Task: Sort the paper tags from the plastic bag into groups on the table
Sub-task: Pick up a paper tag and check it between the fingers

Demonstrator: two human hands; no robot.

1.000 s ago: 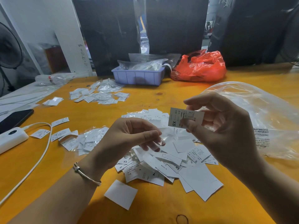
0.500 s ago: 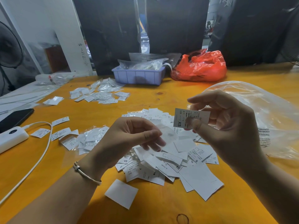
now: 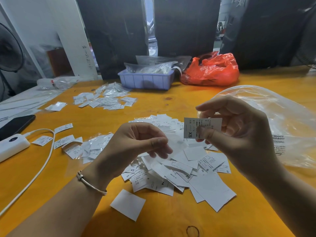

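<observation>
My right hand [image 3: 239,134] pinches a white paper tag [image 3: 191,127] marked XS between thumb and fingers, held up above the table. My left hand [image 3: 135,146] pinches a small clear plastic sleeve [image 3: 176,144] just left of the tag. Below both hands lies a loose pile of paper tags [image 3: 179,168] on the orange table [image 3: 85,185]. A large clear plastic bag [image 3: 282,120] lies at the right. A group of sleeved tags [image 3: 95,146] sits to the left, and another group [image 3: 104,100] farther back.
A purple tray [image 3: 145,81] with plastic bags and a red plastic bag [image 3: 212,71] stand at the back. A white power bank [image 3: 12,146] with a cable [image 3: 39,168] and a black phone [image 3: 15,124] lie at the left edge. One blank paper square [image 3: 128,204] lies near me.
My right hand has drawn the XS tag slightly up and right, away from the clear sleeve in my left hand. The left hand has barely moved.
</observation>
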